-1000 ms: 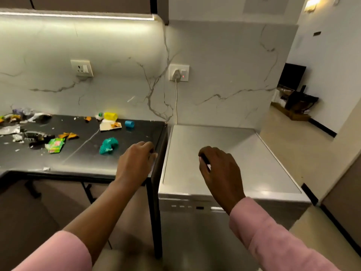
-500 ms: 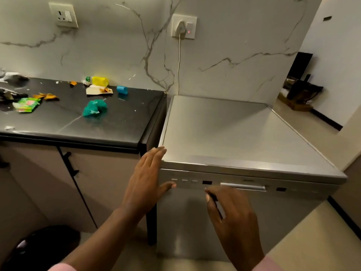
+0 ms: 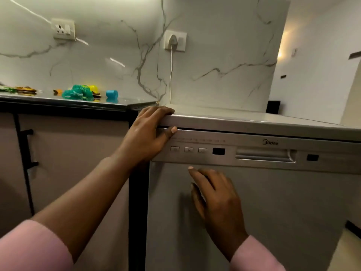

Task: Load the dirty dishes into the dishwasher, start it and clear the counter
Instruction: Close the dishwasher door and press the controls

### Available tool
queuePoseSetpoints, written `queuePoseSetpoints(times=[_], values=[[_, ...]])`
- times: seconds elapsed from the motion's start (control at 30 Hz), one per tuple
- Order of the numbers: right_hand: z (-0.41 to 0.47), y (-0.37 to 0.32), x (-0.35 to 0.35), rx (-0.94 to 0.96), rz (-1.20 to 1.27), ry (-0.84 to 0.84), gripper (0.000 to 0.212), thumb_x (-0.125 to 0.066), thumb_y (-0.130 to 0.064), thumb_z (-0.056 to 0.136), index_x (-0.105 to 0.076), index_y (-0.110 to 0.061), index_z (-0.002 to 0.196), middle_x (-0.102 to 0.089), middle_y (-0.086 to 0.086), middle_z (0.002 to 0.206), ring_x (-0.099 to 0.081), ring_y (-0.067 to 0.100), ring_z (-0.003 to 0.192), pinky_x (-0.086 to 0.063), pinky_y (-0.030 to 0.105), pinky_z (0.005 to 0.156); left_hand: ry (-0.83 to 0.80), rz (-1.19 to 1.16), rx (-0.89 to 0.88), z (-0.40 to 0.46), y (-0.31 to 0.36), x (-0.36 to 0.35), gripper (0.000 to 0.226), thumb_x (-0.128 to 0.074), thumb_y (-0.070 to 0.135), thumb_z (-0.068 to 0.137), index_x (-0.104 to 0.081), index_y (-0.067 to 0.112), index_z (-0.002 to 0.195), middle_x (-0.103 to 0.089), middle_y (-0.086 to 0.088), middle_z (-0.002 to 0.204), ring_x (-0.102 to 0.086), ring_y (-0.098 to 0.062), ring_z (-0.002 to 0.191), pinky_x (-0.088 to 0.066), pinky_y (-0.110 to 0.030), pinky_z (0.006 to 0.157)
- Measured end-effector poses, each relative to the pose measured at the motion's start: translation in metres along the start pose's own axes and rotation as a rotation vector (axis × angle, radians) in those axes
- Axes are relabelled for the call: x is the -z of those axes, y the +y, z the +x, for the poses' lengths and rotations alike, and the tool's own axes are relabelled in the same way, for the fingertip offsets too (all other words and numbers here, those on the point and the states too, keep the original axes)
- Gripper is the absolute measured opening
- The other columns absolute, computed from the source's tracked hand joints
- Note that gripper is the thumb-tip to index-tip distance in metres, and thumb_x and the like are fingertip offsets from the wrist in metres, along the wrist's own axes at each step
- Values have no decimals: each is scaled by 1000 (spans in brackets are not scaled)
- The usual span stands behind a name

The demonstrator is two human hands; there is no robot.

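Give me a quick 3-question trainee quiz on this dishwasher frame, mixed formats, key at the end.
1. True or false: the dishwasher door is already open.
2. Multiple choice: the left hand rests on (A) the counter, (B) the dishwasher's top left corner, (C) the recessed door handle.
3. Fill in: the right hand has its index finger raised just below the row of ____ on the control panel.

Key: 1 false, the door is shut. 2 B, fingers over the top edge, thumb on the panel. 3 buttons.
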State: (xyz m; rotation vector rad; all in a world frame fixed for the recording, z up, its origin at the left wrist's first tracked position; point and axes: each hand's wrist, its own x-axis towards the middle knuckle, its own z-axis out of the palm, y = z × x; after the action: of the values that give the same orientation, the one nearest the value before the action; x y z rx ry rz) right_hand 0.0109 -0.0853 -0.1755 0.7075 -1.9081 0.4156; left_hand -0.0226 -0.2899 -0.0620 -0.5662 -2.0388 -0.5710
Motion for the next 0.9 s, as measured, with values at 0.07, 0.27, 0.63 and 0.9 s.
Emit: queuePoseSetpoints(times=[0.07,0.27,0.63,0.9], values=[[-3,3,-17,11,-16,4,39,-60,-17,87,-61,-10,126,-64,7,108,-59,23,93,-51,34,80,-116,69,-25,4,-3,6,68,-72,41,81,-46,18,139,-47,-1,139,-35,-19,133,-30,-36,113],[-7,6,-42,38,-52,-49,48,-57,-19,90,-49,-12,136,-59,9,114,-58,24,96,-53,35,78,-347,496,-17,-3,2,-1,144,-89,55,44,-4,14,153,-12,-6,155,-5,-28,142,-11,-45,121],[15,14,-58,64,-179,8,81,-79,-13,71,-41,-12,143,-58,12,110,-58,25,95,-53,32,77,-330,599,-8,1,4,-6,143,-90,51,47,1,15,152,-8,-6,151,-5,-27,137,-21,-45,116],[18,17,-57,88,-213,-18,78,-76,-10,76,-38,-9,144,-58,12,105,-56,25,91,-52,33,76,-315,610,14,0,10,-6,143,-92,47,45,-3,13,151,-12,-7,150,-10,-28,138,-25,-46,114]])
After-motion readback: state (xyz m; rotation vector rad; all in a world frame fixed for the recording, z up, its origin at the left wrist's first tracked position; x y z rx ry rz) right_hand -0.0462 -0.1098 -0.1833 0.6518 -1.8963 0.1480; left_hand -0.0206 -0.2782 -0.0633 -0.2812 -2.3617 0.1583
